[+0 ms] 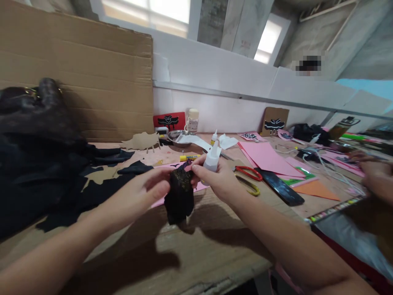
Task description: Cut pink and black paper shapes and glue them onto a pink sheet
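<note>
Craft workshop, worktable (211, 262), pink sheets (270, 159), squeeze bottle (211, 161), concrete pillar (245, 26)

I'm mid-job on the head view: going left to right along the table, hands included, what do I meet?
Bag → left hand → black piece → right hand, holding a bottle → red-and-yellow handles → phone → co-worker's hand.

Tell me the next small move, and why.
Probably tilt the white bottle toward the black piece: the right hand holds it nozzle up, beside the piece, while the left hand is at the piece's other side.
</note>
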Motion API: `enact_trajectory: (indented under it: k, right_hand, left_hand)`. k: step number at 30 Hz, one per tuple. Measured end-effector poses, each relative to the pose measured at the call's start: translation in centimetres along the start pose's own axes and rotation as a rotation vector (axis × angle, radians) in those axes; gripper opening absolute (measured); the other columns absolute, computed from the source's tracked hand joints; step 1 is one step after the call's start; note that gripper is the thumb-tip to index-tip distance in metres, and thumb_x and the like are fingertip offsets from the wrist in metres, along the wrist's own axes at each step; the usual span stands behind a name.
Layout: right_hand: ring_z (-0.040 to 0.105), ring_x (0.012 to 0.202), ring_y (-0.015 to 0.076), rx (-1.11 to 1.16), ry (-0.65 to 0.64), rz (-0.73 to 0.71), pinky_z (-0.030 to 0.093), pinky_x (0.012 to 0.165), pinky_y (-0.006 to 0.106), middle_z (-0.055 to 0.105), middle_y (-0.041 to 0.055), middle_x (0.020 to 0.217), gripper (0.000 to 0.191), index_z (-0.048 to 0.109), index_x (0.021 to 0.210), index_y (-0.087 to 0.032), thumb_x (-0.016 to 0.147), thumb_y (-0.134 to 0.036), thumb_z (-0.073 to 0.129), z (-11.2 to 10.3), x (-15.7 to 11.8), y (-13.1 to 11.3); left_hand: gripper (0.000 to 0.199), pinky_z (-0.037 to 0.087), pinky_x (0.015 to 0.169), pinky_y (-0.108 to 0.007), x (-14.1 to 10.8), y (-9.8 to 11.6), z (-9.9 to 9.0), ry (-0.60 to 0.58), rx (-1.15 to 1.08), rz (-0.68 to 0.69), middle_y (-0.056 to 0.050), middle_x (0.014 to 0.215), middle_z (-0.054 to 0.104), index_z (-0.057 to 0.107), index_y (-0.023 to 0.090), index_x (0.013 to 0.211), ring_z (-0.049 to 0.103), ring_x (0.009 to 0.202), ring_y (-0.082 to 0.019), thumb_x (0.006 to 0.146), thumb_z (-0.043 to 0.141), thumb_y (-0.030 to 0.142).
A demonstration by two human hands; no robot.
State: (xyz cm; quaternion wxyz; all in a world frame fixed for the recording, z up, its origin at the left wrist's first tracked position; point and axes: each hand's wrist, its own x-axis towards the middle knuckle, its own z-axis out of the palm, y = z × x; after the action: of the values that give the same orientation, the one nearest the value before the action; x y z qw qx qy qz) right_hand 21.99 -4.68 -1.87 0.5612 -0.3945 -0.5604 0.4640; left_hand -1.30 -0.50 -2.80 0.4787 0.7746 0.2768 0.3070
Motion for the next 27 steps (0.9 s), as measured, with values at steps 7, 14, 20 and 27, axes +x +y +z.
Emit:
enact_trajectory:
  k: [7,14,20,27]
  right_hand:
    - [0.064,0.056,0.0117,0.009,-0.041,-0.009,0.053,0.055,0.024,0.070,-0.0009,0.067,0.029,0.074,0.087,-0.017,0.084,-0.044,0.085,-0.5,0.3,0.1]
    - [0.055,0.048,0.0071,0.211,-0.239,0.006,0.042,0.046,0.021,0.070,-0.0022,0.070,0.025,0.070,0.081,-0.019,0.083,-0.040,0.083,-2.0,0.7,-1.2]
    - [0.061,0.059,0.0110,-0.251,-0.218,0.205,0.047,0.055,0.024,0.073,0.0022,0.078,0.024,0.073,0.082,-0.017,0.081,-0.037,0.085,-3.0,1.9,1.7]
    - [0.059,0.057,0.0128,-0.459,-0.259,0.277,0.044,0.056,0.025,0.066,-0.0011,0.063,0.019,0.070,0.081,-0.017,0.085,-0.033,0.080,-1.3,0.6,2.0]
  left_hand:
    - [0.036,0.063,0.097,-0.043,0.3,0.5,0.4,0.069,-0.122,-0.118,-0.003,0.099,0.084,0.079,0.024,0.094,0.078,0.101,-0.029,0.080,0.084,0.057]
    - [0.053,0.064,0.087,-0.038,-0.7,2.2,-1.7,-0.128,-0.303,-0.316,-0.004,0.102,0.084,0.079,0.030,0.117,0.079,0.097,-0.028,0.075,0.084,0.063]
    - [0.041,0.058,0.089,-0.037,0.1,-2.7,-3.1,-0.374,0.527,-0.284,-0.007,0.110,0.083,0.081,0.025,0.105,0.076,0.097,-0.029,0.087,0.066,0.057]
    - [0.044,0.052,0.073,-0.032,-0.1,-3.7,-3.5,-0.385,0.680,-0.295,-0.006,0.098,0.084,0.083,0.026,0.101,0.073,0.082,-0.025,0.091,0.059,0.062]
